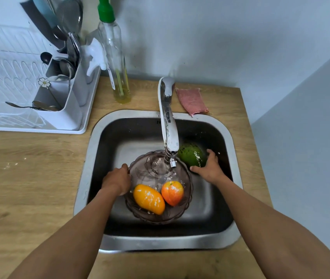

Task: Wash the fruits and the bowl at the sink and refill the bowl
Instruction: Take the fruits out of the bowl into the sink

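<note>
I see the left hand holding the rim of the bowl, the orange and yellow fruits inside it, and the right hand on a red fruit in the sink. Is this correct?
One detail is wrong: the fruit under the right hand is green, not red, as the head view shows. The left hand does hold the bowl rim, with the orange fruit and yellow fruit inside.

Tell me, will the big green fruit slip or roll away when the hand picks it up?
Probably slippery: the green fruit looks smooth, and the tap is running just beside it. It is round, so it may well roll across the sink if let go. The right hand only reaches partway round it, so it may feel heavy.
</note>
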The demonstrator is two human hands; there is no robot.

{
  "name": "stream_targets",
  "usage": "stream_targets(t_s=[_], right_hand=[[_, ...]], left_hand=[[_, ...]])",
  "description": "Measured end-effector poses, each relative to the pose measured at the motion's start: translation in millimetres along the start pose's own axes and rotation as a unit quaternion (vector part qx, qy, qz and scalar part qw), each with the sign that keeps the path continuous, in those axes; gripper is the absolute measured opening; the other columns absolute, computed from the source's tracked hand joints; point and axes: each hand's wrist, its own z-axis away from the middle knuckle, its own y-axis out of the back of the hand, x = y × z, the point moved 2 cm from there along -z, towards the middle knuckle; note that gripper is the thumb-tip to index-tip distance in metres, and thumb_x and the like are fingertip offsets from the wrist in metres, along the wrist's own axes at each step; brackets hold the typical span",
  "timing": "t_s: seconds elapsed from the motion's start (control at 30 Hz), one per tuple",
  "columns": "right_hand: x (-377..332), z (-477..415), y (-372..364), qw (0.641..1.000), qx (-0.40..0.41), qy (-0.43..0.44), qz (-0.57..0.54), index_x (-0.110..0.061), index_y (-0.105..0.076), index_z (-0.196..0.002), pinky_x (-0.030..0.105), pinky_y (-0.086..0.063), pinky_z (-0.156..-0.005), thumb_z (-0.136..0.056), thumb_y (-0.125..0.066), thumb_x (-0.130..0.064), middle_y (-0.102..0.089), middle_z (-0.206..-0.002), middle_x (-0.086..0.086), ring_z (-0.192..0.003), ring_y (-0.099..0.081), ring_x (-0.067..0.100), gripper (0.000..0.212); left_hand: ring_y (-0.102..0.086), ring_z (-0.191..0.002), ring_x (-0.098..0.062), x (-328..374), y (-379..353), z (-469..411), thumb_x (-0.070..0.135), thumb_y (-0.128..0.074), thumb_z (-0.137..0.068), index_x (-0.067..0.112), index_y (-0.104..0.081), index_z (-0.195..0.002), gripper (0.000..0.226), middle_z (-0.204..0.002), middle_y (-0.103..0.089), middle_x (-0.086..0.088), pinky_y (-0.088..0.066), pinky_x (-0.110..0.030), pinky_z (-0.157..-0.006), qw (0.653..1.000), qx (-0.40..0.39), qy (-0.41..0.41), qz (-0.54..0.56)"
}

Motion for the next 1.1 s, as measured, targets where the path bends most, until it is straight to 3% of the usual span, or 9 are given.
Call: stream_targets(t_s=[0.13,0.3,0.43,0.57,0.7,0.83,0.9,0.97,1.1], right_hand=[[9,16,-5,0.999,0.04,-0.006,-0.003,-0.013,-0.018,-0.147,0.044,-0.037,-0.111,-0.077,-0.077,-0.022,-0.036,-0.148,0.017,-0.134,-0.042,0.033,0.092],[13,30,-9,0.997,0.036,-0.042,0.046,-0.01,-0.051,-0.108,0.038,-0.048,-0.088,-0.086,-0.065,-0.039,-0.063,-0.107,0.012,-0.102,-0.061,0.032,0.039],[22,39,-23,0.998,-0.038,-0.022,0.049,-0.02,-0.059,-0.075,0.033,-0.051,-0.079,-0.089,-0.061,-0.035,-0.068,-0.082,0.008,-0.084,-0.065,0.025,0.02],[31,40,-35,0.998,-0.037,-0.017,0.04,-0.01,-0.067,-0.095,0.033,-0.053,-0.081,-0.092,-0.058,-0.025,-0.073,-0.097,0.018,-0.09,-0.068,0.03,0.018],[32,41,-39,0.998,-0.031,0.017,0.047,-0.004,-0.067,-0.105,0.029,-0.046,-0.083,-0.094,-0.055,-0.018,-0.07,-0.106,0.018,-0.099,-0.064,0.031,0.021],[32,41,-38,0.998,-0.039,0.028,0.032,-0.008,-0.066,-0.101,0.033,-0.049,-0.086,-0.092,-0.059,-0.02,-0.07,-0.099,0.016,-0.094,-0.064,0.029,0.017],[31,41,-36,0.998,-0.045,0.032,0.035,-0.017,-0.062,-0.085,0.031,-0.048,-0.083,-0.09,-0.062,-0.019,-0.067,-0.089,0.011,-0.086,-0.062,0.024,0.006],[31,40,-36,0.997,-0.049,0.04,0.047,-0.023,-0.054,-0.072,0.03,-0.048,-0.08,-0.089,-0.063,-0.017,-0.064,-0.083,0.007,-0.083,-0.06,0.022,0.02],[31,37,-38,0.995,-0.057,0.044,0.066,-0.018,-0.057,-0.083,0.03,-0.047,-0.077,-0.09,-0.06,-0.016,-0.064,-0.083,0.007,-0.082,-0.06,0.024,0.008]], left_hand=[[-0.06,-0.105,-0.037,3,1,2,0.029,-0.04,-0.098,0.013,-0.048,-0.121,0.029,-0.12,-0.061,-0.017,-0.051,-0.044,-0.084,1.0,-0.01,0.001,-0.015],[-0.057,-0.112,-0.037,5,5,14,0.036,-0.035,-0.099,0.011,-0.045,-0.126,0.038,-0.128,-0.057,-0.017,-0.046,-0.041,-0.084,0.998,0.011,-0.007,-0.055],[-0.051,-0.119,-0.029,12,9,23,0.044,-0.044,-0.094,0.014,-0.046,-0.132,0.048,-0.129,-0.053,-0.01,-0.044,-0.042,-0.095,0.982,0.109,-0.143,-0.051],[-0.037,-0.133,-0.025,19,2,31,0.063,-0.054,-0.076,0.023,-0.038,-0.143,0.079,-0.145,-0.041,-0.003,-0.033,-0.043,-0.108,0.968,-0.014,-0.239,-0.076],[-0.026,-0.142,-0.022,23,-14,34,0.068,-0.067,-0.068,0.03,-0.031,-0.147,0.095,-0.153,-0.032,0.002,-0.021,-0.043,-0.115,0.945,-0.062,-0.278,-0.159],[-0.03,-0.14,-0.022,28,-22,32,0.057,-0.071,-0.069,0.029,-0.037,-0.144,0.087,-0.148,-0.039,0.001,-0.02,-0.042,-0.115,0.933,-0.059,-0.295,-0.198],[-0.033,-0.138,-0.023,28,-22,30,0.054,-0.07,-0.072,0.028,-0.041,-0.141,0.079,-0.146,-0.042,0.0,-0.022,-0.041,-0.114,0.932,-0.055,-0.296,-0.202],[-0.036,-0.135,-0.024,27,-19,28,0.054,-0.07,-0.073,0.027,-0.045,-0.138,0.075,-0.144,-0.044,-0.001,-0.025,-0.04,-0.112,0.93,-0.046,-0.299,-0.209],[-0.042,-0.128,-0.023,25,-15,24,0.056,-0.07,-0.07,0.026,-0.05,-0.131,0.072,-0.139,-0.049,0.0,-0.028,-0.04,-0.108,0.931,-0.029,-0.31,-0.193]])
